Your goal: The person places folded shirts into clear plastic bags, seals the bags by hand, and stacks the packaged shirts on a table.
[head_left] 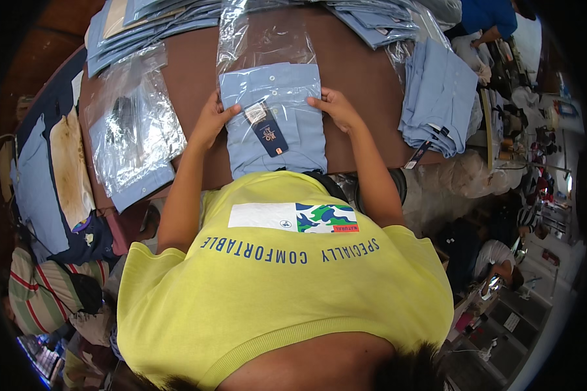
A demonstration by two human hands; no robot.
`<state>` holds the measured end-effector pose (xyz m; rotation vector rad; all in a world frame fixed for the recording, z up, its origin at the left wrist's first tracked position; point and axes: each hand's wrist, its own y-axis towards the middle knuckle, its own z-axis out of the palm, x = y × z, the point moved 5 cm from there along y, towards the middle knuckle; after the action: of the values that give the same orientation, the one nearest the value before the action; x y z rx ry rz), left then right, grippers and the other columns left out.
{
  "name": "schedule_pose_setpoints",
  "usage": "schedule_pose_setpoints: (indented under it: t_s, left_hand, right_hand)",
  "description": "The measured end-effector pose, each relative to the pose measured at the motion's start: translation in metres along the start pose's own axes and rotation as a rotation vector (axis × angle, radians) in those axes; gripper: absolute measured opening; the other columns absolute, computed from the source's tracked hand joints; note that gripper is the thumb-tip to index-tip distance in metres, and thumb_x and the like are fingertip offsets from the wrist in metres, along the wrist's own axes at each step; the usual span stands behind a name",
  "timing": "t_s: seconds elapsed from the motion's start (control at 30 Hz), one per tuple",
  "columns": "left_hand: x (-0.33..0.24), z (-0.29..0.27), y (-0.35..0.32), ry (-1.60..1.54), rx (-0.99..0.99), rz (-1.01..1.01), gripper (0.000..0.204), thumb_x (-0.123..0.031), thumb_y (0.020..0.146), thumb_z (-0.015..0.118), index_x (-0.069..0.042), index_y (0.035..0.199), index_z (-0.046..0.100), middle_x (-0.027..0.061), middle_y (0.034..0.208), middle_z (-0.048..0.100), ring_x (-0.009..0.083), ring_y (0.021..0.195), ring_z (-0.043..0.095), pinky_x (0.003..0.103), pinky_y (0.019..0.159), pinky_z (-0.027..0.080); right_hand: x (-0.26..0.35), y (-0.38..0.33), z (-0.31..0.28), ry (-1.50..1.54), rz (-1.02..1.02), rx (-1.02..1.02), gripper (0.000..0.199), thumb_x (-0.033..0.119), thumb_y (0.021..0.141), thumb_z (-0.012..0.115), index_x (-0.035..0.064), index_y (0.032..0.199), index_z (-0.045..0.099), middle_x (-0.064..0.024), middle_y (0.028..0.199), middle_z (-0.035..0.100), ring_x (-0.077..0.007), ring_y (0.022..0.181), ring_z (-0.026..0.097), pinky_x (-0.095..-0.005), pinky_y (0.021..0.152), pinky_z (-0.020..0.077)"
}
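Observation:
A folded light blue shirt (304, 138) lies in front of me on the brown table, with a dark paper tag (267, 133) on its front. Its far part is inside a clear plastic bag (265, 40) that stretches away from me. My left hand (215, 120) grips the left edge of shirt and bag, thumb on top. At the right edge my right hand (336, 109) pinches in the same way, thumb on top and fingers mostly hidden beneath. The shirt's near edge lies close to my yellow top.
Bagged blue shirts (140, 130) lie to the left, and a pile of folded shirts (151, 23) is at the far left. More stacks (375, 23) stand far right, with unbagged folded shirts (439, 98) at the right table edge (372, 72). Other people are beyond the right side.

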<state>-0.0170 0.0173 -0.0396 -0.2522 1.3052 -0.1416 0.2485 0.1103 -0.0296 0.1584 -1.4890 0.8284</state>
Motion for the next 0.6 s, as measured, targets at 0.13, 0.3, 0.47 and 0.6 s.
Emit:
schedule_pose_setpoints:
  t_s: [0.13, 0.3, 0.47, 0.6]
  left_hand:
    - [0.0, 0.001, -0.009, -0.12, -0.068, 0.017, 0.065, -0.013, 0.082, 0.066, 0.0, 0.133, 0.029, 0.0111, 0.107, 0.058, 0.0164, 0.097, 0.057, 0.028, 0.085, 0.046]
    - [0.013, -0.014, -0.002, 0.144, -0.283, -0.012, 0.069, -0.024, 0.078, 0.071, -0.002, 0.131, 0.033, 0.0117, 0.11, 0.056, 0.0187, 0.098, 0.055, 0.03, 0.085, 0.045]
    - [-0.057, 0.03, -0.04, 1.133, -0.259, 0.766, 0.062, -0.025, 0.07, 0.074, -0.004, 0.121, 0.045, 0.0122, 0.117, 0.053, 0.0314, 0.108, 0.05, 0.04, 0.095, 0.038]
    - [-0.035, 0.032, -0.037, 1.228, 0.029, 0.759, 0.035, -0.018, 0.077, 0.066, -0.004, 0.106, 0.053, 0.0118, 0.116, 0.054, 0.0341, 0.111, 0.048, 0.044, 0.097, 0.035]
  right_hand:
    - [-0.005, -0.018, 0.002, -0.09, 0.01, 0.056, 0.031, 0.018, 0.082, 0.068, 0.0024, 0.107, 0.058, -0.0038, 0.099, 0.063, -0.0103, 0.093, 0.056, -0.0254, 0.085, 0.0429]
    - [-0.032, -0.017, -0.009, 0.109, 0.199, -0.103, 0.036, 0.018, 0.08, 0.069, 0.0052, 0.11, 0.055, -0.0046, 0.1, 0.061, -0.0111, 0.089, 0.057, -0.0244, 0.077, 0.0449]
    - [0.006, -0.035, -0.001, -0.522, -0.453, -0.399, 0.042, 0.023, 0.076, 0.071, 0.0066, 0.111, 0.054, -0.0084, 0.122, 0.05, -0.0176, 0.104, 0.053, -0.0325, 0.084, 0.0437]
    - [0.033, -0.047, 0.029, -1.114, -0.697, -0.247, 0.036, 0.022, 0.073, 0.071, 0.0091, 0.104, 0.058, -0.0063, 0.123, 0.049, -0.0247, 0.109, 0.051, -0.04, 0.091, 0.0387]
